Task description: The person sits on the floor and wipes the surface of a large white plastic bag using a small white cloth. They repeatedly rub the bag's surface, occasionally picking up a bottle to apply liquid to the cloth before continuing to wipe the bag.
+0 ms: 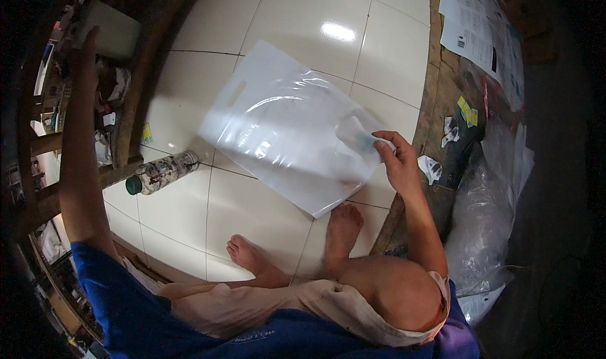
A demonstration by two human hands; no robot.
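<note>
My right hand (396, 157) pinches one corner of a large translucent white plastic bag (271, 125) between thumb and fingers. The bag spreads over the floor tiles, with a cut-out handle slot at its far-left end. Near the pinched corner a small pale patch with a bluish tint shows; I cannot tell whether it lies in or on the bag. At the far left my left hand (89, 55) reaches up beside a greyish-green box (113, 29) on a wooden shelf. Its fingers are dark and mostly hidden, and contact with the box is unclear.
A clear bottle with a green cap (161, 173) lies on the tiles beside the left shelf (136, 75). Along the right runs a low wooden platform (435, 88) bearing printed sheets (470, 31), crumpled paper scraps (430, 168) and a bulky clear plastic bundle (480, 214). My bare feet (252, 258) rest near the bag.
</note>
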